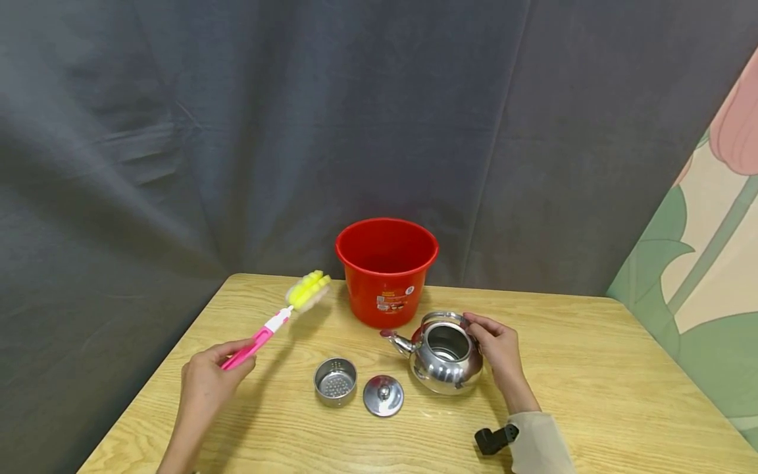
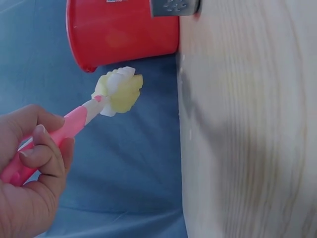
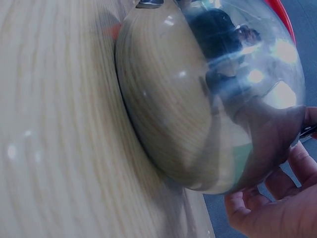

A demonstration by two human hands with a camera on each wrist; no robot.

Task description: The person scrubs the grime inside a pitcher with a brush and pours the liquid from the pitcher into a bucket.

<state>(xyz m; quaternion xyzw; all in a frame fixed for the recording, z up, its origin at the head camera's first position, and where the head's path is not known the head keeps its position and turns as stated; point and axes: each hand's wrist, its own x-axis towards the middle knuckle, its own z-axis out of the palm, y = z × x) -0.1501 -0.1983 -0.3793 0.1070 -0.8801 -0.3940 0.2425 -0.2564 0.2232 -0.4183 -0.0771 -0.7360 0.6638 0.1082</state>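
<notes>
Raised over the table's left side, my left hand (image 1: pixel 210 378) grips the pink handle of a sponge bottle brush (image 1: pixel 308 291), whose yellow-and-white head points up toward the bucket. The left wrist view shows fingers curled round that brush handle (image 2: pixel 74 120). My right hand (image 1: pixel 496 345) pinches the handle of a shiny steel kettle (image 1: pixel 447 375) at its right side. The kettle stands lidless, spout to the left. In the right wrist view its polished body (image 3: pixel 198 124) fills much of the picture, with my fingertips beside it. A steel strainer basket (image 1: pixel 335 380) and the kettle lid (image 1: pixel 383 396) lie between my hands.
A red bucket (image 1: pixel 387 299) stands behind the kettle at the table's back edge. The wooden table (image 1: pixel 592 382) ends against a dark grey curtain (image 1: pixel 355 118). At the right is a wall with a flower pattern (image 1: pixel 705 263).
</notes>
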